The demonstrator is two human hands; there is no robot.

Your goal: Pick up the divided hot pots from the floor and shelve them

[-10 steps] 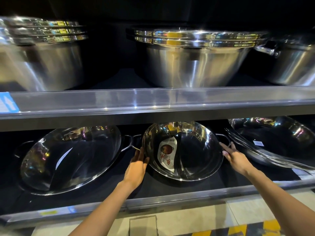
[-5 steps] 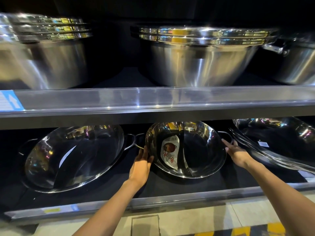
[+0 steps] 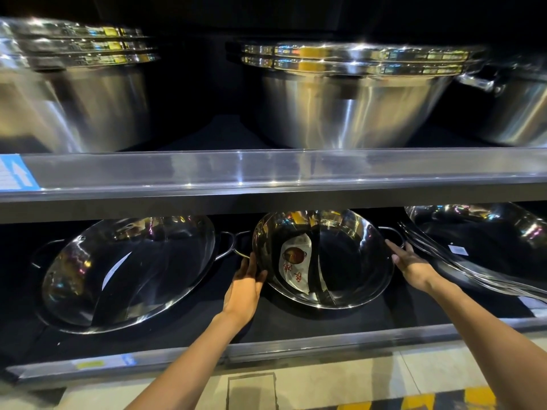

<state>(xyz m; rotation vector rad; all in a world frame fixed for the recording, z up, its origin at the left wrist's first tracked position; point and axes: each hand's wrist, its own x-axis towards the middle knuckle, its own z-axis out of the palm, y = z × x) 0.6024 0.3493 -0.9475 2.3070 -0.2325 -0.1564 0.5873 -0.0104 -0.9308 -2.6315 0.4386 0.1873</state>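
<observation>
A steel divided hot pot [image 3: 349, 261] with a curved centre wall and a paper label inside leans tilted on the black bottom shelf [image 3: 296, 327]. My left hand [image 3: 244, 287] cups its left rim, just below the wire handle. Against its right rim, by the right handle, rests my right hand [image 3: 410, 266] with fingers stretched out. A larger divided hot pot [image 3: 124, 270] leans on the same shelf to the left, its handle almost touching the middle pot's handle.
A stack of shiny pans [image 3: 488, 250] sits at the right of the bottom shelf. Above the shelf rail [image 3: 266, 176] stand stacked steel basins [image 3: 352, 96] and more at the left [image 3: 74, 93]. Tiled floor [image 3: 310, 386] with yellow-black tape lies below.
Both hands and the middle pot have shifted slightly deeper into the shelf; the pot stands a bit more upright. The camera has drifted a little.
</observation>
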